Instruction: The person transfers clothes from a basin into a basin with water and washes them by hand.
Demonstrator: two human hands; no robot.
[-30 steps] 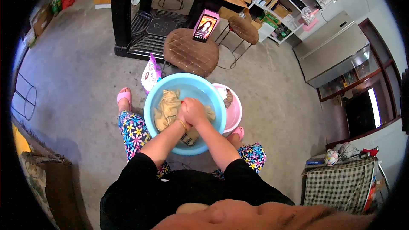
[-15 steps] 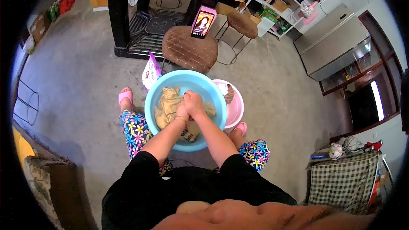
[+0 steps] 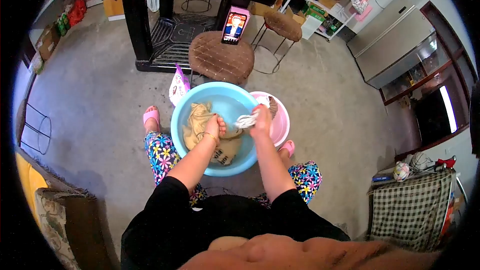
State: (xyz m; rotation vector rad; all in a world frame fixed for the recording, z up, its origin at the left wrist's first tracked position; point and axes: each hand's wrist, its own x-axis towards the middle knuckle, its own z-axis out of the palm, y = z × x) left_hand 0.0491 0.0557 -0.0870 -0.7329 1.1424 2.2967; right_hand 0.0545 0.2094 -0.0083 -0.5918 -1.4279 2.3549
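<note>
Gripped in the right hand (image 3: 262, 124), a white cloth (image 3: 246, 121) is over the right side of the blue basin (image 3: 176, 129). Curled, the left hand (image 3: 215, 126) is by tan clothing (image 3: 196, 129) in that basin; whether it holds any, I cannot tell.

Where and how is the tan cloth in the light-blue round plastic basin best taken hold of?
Probably by the bunched upper fold of the tan cloth, from above: it gathers into creases, whereas the lettered lower part spreads flatter, and the basin encloses its sides.
</note>
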